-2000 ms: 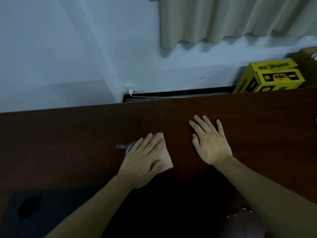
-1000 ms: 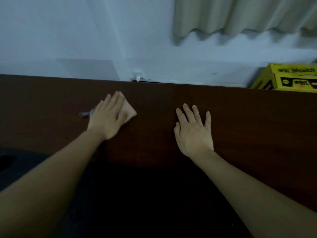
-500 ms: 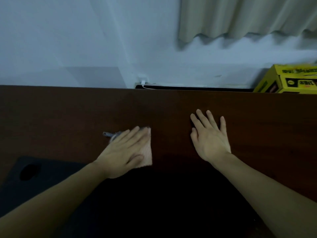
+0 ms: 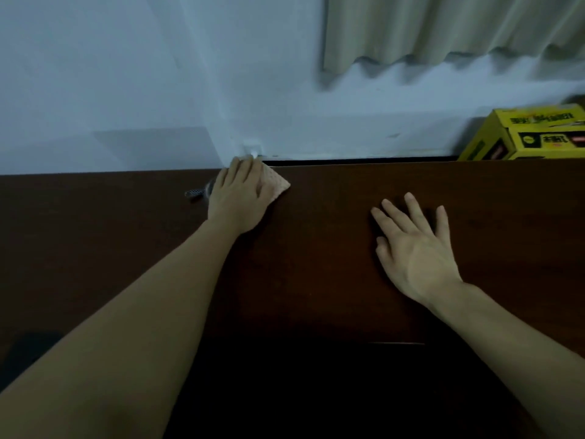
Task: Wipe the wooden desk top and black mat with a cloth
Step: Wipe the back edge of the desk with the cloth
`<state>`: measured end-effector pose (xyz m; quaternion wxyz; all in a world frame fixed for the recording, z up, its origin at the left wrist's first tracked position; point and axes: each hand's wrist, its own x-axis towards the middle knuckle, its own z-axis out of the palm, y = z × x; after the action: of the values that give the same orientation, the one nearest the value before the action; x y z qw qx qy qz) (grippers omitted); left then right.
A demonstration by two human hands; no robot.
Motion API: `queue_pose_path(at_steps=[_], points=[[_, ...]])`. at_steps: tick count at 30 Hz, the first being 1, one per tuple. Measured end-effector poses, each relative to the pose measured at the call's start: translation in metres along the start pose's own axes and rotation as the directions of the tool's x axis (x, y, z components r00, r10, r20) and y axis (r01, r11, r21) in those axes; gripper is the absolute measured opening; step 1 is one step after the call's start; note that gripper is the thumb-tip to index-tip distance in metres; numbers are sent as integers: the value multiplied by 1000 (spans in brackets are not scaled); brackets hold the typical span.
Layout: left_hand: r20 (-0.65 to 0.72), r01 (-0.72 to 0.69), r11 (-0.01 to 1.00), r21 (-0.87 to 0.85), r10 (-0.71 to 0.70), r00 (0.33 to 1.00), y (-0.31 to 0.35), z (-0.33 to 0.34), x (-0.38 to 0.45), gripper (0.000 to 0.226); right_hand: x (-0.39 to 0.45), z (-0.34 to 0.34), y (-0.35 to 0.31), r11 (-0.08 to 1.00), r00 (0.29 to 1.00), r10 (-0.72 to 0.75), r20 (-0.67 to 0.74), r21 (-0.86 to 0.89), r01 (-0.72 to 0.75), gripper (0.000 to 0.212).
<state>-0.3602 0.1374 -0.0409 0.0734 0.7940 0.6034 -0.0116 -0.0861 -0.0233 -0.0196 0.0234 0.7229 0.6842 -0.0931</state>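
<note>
Where the left arm reaches farthest: the left hand [image 4: 242, 194] lies flat at the back edge of the wooden tabletop [image 4: 316, 248], close to the wall.
Left fingers: straight and held close together, pressing down on the cloth; their tips reach the tabletop's far edge.
Cloth: a pale pinkish cloth [image 4: 277, 184] lies under the left hand, one corner sticking out to the right of the fingers; a darker patterned bit shows at the hand's left side, and I cannot tell whether it belongs to the same cloth.
Right hand: the right hand [image 4: 414, 248] rests palm down on the bare wood, well apart from the cloth, toward the right of the view.
Right fingers: straight and spread, holding nothing.
Black mat: a dark mat [image 4: 28, 353] shows at the lower left, near the front edge, mostly hidden by the left forearm and dim in shadow.
Behind the tabletop: a white wall, with a small white plug [image 4: 252, 148] just beyond the left fingertips.
Upper right: a beige curtain [image 4: 443, 30] hangs above the wall.
Far right: a yellow cardboard box [image 4: 525, 134] stands behind the tabletop's back edge.
</note>
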Motion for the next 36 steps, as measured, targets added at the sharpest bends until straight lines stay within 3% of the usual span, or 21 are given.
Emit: queue_pose_path(at_steps=[5, 8, 11, 13, 16, 19, 23, 28, 33, 36], points=[[47, -243, 969, 41, 241, 969, -6, 0, -83, 64, 27, -8, -77, 968, 993, -117, 23, 226, 109, 58], [170, -445, 895, 4, 438, 883, -29, -6, -126, 65, 38, -5, -117, 953, 990, -138, 28, 274, 125, 57], [232, -544, 838, 50, 520, 822, -57, -14, -120, 68, 33, 10, -141, 965, 990, -137, 45, 231, 123, 57], [155, -473, 875, 102, 456, 876, -69, -10, -91, 68, 27, 21, -146, 982, 991, -131, 34, 143, 125, 57], [29, -189, 977, 95, 187, 982, -79, -5, -32, 65, 27, 27, -147, 986, 993, -115, 13, 119, 113, 58], [-5, -13, 1000, 2, 13, 1000, -75, -8, 10, 61, 27, 27, -145, 989, 993, -119, 6, 92, 118, 64], [-31, 14, 999, -48, -15, 999, -67, -12, 18, 58, 27, 24, -148, 990, 994, -105, 3, 98, 105, 70], [12, -178, 984, 15, 178, 984, -60, -6, -57, 63, 27, 22, -149, 990, 994, -109, 17, 86, 107, 71], [177, -509, 860, 33, 497, 850, -75, -6, -131, 64, 28, 25, -149, 991, 994, -108, -8, 75, 108, 71], [176, -573, 817, 67, 556, 812, -91, -10, -105, 66, 28, 29, -149, 992, 994, -107, -26, 63, 108, 69]])
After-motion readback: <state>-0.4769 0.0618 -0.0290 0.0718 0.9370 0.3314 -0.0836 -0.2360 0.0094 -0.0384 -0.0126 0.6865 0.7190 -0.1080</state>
